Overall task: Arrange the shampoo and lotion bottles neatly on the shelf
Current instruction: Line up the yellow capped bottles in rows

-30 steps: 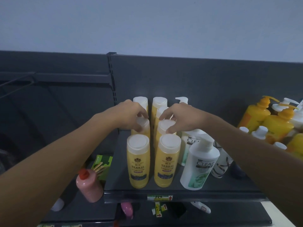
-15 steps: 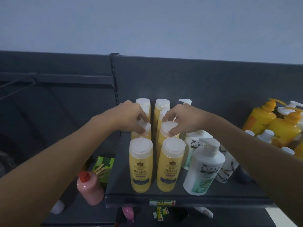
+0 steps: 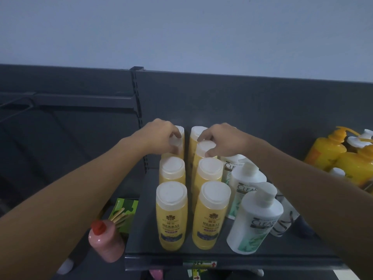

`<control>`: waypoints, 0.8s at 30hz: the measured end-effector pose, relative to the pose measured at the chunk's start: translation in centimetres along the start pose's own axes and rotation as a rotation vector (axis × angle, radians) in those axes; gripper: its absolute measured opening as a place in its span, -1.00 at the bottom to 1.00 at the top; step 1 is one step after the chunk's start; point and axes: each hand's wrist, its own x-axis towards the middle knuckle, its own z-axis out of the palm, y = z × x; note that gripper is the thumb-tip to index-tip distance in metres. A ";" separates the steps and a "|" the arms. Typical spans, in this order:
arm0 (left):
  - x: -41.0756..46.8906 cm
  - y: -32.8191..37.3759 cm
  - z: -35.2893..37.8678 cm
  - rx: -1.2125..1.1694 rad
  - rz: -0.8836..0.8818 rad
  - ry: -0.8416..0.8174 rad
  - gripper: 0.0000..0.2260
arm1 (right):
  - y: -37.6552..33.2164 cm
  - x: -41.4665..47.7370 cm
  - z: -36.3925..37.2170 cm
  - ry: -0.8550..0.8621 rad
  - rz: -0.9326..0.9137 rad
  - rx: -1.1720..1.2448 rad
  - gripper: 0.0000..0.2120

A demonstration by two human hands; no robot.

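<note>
Several yellow shampoo bottles with white caps stand in two rows running front to back on the dark shelf (image 3: 141, 229). The front pair (image 3: 171, 217) shows "Herbal" labels. My left hand (image 3: 159, 136) grips the cap of a rear bottle in the left row (image 3: 176, 142). My right hand (image 3: 220, 140) pinches the cap of a rear bottle in the right row (image 3: 205, 148). To the right stand white Clear shampoo bottles (image 3: 254, 221), one behind another.
A pink bottle with a red cap (image 3: 105, 243) stands on a lower level at the left, beside a green packet (image 3: 125, 211). Orange pump bottles (image 3: 327, 148) crowd the far right. A dark back panel (image 3: 222, 98) closes the shelf behind.
Both hands have moved back from the middle bottles to caps farther behind. The view has shifted slightly.
</note>
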 end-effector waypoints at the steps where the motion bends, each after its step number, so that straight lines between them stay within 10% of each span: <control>1: 0.2 0.0 0.2 0.000 0.002 0.007 -0.49 | 0.1 0.2 0.1 0.001 0.001 -0.002 -0.49; 24: 1.2 0.1 0.6 0.035 -0.022 -0.003 -0.57 | 0.7 0.3 -0.2 0.034 0.002 0.109 -0.40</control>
